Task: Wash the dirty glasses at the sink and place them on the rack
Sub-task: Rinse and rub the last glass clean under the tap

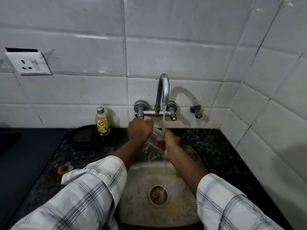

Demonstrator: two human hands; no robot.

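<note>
A clear drinking glass (153,138) lies tilted between both my hands, over the back of the steel sink (141,188). Water runs from the chrome tap (163,90) onto the glass and my right hand. My left hand (139,129) is closed as a fist around the glass's upper end, just below the left tap knob. My right hand (169,143) grips its lower end, fingers wrapped round it. The glass is transparent and blurred by splashing water, so its rim is hard to make out.
A bottle of yellow dish soap (102,122) stands on a black round rack or tray (86,136) left of the tap. Dark granite counter (216,155) surrounds the sink. White tiled walls close in behind and at right. A wall socket (29,63) sits upper left.
</note>
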